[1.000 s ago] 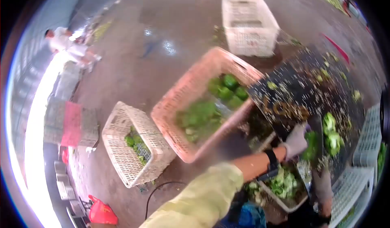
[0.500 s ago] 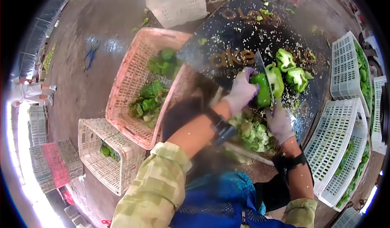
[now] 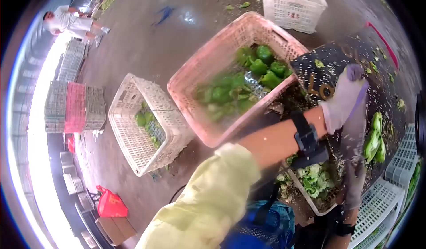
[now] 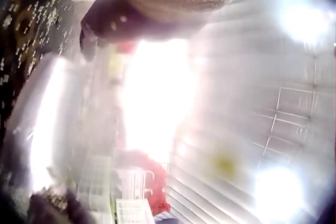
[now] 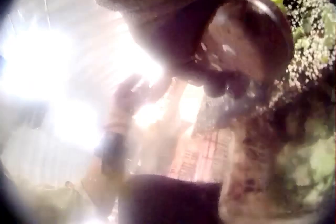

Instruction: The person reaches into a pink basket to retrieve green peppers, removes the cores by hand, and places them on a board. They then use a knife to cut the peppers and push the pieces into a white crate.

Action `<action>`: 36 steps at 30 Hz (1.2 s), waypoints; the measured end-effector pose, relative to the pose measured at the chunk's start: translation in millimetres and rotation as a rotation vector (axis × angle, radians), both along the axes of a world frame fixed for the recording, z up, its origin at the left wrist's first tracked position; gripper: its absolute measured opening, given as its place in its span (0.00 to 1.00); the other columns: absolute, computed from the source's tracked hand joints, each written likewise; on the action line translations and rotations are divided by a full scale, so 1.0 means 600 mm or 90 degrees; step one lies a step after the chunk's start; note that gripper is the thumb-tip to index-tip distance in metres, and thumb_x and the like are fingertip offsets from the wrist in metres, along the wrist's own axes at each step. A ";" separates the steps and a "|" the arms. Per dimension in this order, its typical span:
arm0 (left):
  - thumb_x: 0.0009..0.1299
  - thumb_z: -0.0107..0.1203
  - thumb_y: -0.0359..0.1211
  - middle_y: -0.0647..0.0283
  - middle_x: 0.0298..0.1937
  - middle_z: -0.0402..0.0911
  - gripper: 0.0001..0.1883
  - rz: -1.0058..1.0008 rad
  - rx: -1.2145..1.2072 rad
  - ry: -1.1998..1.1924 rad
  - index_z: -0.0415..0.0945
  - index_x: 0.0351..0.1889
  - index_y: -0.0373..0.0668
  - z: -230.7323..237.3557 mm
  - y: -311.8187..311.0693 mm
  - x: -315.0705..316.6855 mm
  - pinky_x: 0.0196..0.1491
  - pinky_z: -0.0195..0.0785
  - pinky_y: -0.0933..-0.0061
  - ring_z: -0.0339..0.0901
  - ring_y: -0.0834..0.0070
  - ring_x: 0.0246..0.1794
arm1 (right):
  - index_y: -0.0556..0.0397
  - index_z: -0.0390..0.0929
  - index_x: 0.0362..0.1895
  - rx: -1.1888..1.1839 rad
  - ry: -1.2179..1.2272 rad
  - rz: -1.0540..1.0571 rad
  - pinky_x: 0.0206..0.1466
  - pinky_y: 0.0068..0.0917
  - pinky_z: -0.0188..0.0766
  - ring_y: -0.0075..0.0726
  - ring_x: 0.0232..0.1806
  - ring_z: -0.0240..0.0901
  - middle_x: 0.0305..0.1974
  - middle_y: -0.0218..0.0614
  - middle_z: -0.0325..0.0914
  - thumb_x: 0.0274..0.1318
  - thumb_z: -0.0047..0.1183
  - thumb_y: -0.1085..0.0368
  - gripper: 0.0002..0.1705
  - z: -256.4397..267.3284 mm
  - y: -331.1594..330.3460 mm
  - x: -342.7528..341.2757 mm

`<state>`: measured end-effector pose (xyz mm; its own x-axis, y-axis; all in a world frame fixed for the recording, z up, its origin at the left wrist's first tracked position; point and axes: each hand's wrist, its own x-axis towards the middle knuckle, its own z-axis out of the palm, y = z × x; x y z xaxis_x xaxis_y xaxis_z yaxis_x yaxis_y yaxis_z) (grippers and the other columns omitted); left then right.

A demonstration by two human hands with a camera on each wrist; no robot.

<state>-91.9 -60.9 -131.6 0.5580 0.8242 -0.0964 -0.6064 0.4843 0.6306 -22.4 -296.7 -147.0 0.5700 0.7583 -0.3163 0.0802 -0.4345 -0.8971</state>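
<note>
My left hand (image 3: 346, 100), in a pale glove with purple edges, is over the far part of the dark board (image 3: 326, 67). Nothing shows in its palm in the left wrist view. Nearer me, my gloved right hand (image 3: 353, 189) grips a broad-bladed knife (image 3: 353, 136), its blade pointing away beneath the left hand. That blade (image 4: 42, 124) shines brightly in the left wrist view, and the right hand's fingers (image 5: 220, 82) curl at the knife in the right wrist view. Cut green pepper pieces (image 3: 375, 138) lie on the board right of the blade.
A pink crate (image 3: 191, 127) of green peppers (image 3: 264, 65) stands left of the board. Below the hands is a tray (image 3: 306, 193) of pepper cores. White crates (image 3: 151, 158) stand left and right (image 3: 377, 209). A person (image 3: 69, 20) is far off at upper left.
The head view has swung about. My left hand held a green pepper under the knife before; now it is farther over the board without that pepper showing. The right hand still grips the knife.
</note>
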 end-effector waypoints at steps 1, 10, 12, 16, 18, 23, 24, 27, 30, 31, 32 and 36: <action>0.61 0.55 0.27 0.65 0.36 0.74 0.18 -0.066 0.029 0.054 0.70 0.50 0.43 0.018 0.043 -0.041 0.30 0.65 0.76 0.70 0.78 0.32 | 0.64 0.64 0.59 -0.039 -0.135 0.024 0.49 0.20 0.64 0.27 0.45 0.68 0.49 0.37 0.73 0.59 0.49 0.71 0.24 -0.041 -0.012 0.004; 0.63 0.57 0.32 0.60 0.50 0.74 0.21 -0.116 0.068 0.648 0.70 0.54 0.36 -0.212 0.308 -0.504 0.44 0.72 0.75 0.75 0.71 0.46 | 0.66 0.59 0.61 -0.063 -0.177 -0.078 0.52 0.21 0.62 0.28 0.47 0.65 0.52 0.40 0.70 0.61 0.46 0.71 0.25 -0.103 -0.015 0.053; 0.62 0.58 0.36 0.61 0.50 0.75 0.25 -0.239 0.232 0.778 0.69 0.56 0.37 -0.350 0.348 -0.577 0.45 0.70 0.73 0.74 0.71 0.45 | 0.65 0.57 0.63 -0.111 -0.144 -0.110 0.56 0.24 0.61 0.31 0.52 0.64 0.56 0.42 0.67 0.62 0.46 0.70 0.27 -0.108 -0.022 0.053; 0.61 0.59 0.39 0.61 0.49 0.77 0.28 -0.324 0.205 0.863 0.68 0.58 0.39 -0.408 0.330 -0.547 0.46 0.69 0.72 0.74 0.73 0.43 | 0.66 0.56 0.63 -0.213 -0.231 -0.146 0.51 0.27 0.65 0.34 0.49 0.66 0.54 0.47 0.68 0.63 0.47 0.67 0.28 -0.100 -0.023 0.036; 0.60 0.60 0.40 0.61 0.47 0.79 0.27 -0.261 0.277 0.819 0.71 0.56 0.40 -0.515 0.322 -0.537 0.47 0.68 0.71 0.74 0.72 0.43 | 0.66 0.56 0.63 -0.264 -0.177 -0.180 0.53 0.28 0.64 0.35 0.51 0.65 0.56 0.48 0.66 0.63 0.46 0.67 0.27 -0.105 -0.046 0.053; 0.59 0.56 0.52 0.52 0.57 0.72 0.36 -0.288 0.135 1.115 0.66 0.61 0.42 -0.614 0.345 -0.467 0.56 0.62 0.69 0.70 0.62 0.56 | 0.63 0.58 0.63 -0.247 -0.297 -0.091 0.58 0.33 0.64 0.40 0.59 0.62 0.59 0.51 0.63 0.63 0.45 0.68 0.26 -0.126 -0.105 0.086; 0.59 0.56 0.54 0.50 0.58 0.72 0.36 -0.294 0.126 1.189 0.66 0.60 0.42 -0.610 0.343 -0.448 0.57 0.62 0.68 0.70 0.60 0.57 | 0.64 0.60 0.62 -0.278 -0.348 -0.041 0.56 0.34 0.65 0.42 0.57 0.64 0.57 0.53 0.65 0.62 0.48 0.67 0.26 -0.108 -0.086 0.067; 0.53 0.63 0.45 0.46 0.47 0.78 0.33 -0.220 0.132 1.331 0.70 0.54 0.36 -0.574 0.333 -0.410 0.52 0.69 0.65 0.77 0.56 0.49 | 0.68 0.65 0.56 -0.311 -0.472 0.088 0.51 0.36 0.69 0.47 0.50 0.70 0.50 0.56 0.71 0.61 0.51 0.67 0.23 -0.072 -0.035 0.035; 0.54 0.62 0.44 0.48 0.46 0.79 0.29 -0.317 0.252 1.065 0.73 0.52 0.39 -0.536 0.321 -0.435 0.50 0.70 0.67 0.78 0.58 0.47 | 0.64 0.63 0.61 -0.228 -0.138 -0.344 0.61 0.32 0.61 0.41 0.61 0.59 0.64 0.50 0.58 0.65 0.43 0.67 0.23 -0.119 -0.099 0.057; 0.59 0.59 0.42 0.50 0.46 0.79 0.22 -0.407 0.252 1.165 0.76 0.50 0.44 -0.580 0.325 -0.461 0.48 0.70 0.68 0.77 0.58 0.46 | 0.64 0.64 0.61 -0.239 -0.144 -0.136 0.61 0.31 0.60 0.41 0.62 0.58 0.65 0.50 0.56 0.65 0.43 0.66 0.23 -0.145 -0.188 0.124; 0.61 0.57 0.42 0.51 0.48 0.78 0.21 -0.421 0.430 1.052 0.76 0.50 0.44 -0.557 0.320 -0.479 0.51 0.68 0.65 0.76 0.59 0.48 | 0.64 0.63 0.61 -0.287 -0.157 -0.130 0.61 0.31 0.60 0.42 0.62 0.58 0.64 0.50 0.56 0.65 0.43 0.66 0.23 -0.134 -0.169 0.110; 0.67 0.52 0.39 0.54 0.52 0.77 0.17 -0.305 0.013 0.493 0.75 0.51 0.43 -0.421 0.282 -0.528 0.60 0.62 0.52 0.75 0.60 0.51 | 0.65 0.57 0.64 -0.296 -0.233 -0.159 0.58 0.29 0.61 0.39 0.57 0.62 0.60 0.51 0.62 0.64 0.44 0.67 0.27 -0.112 -0.070 0.060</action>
<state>-408.6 108.2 -384.0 0.6272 0.5260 -0.5744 0.2537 0.5593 0.7892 13.4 -338.7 -214.1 0.8452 0.4191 -0.3315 0.1912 -0.8165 -0.5447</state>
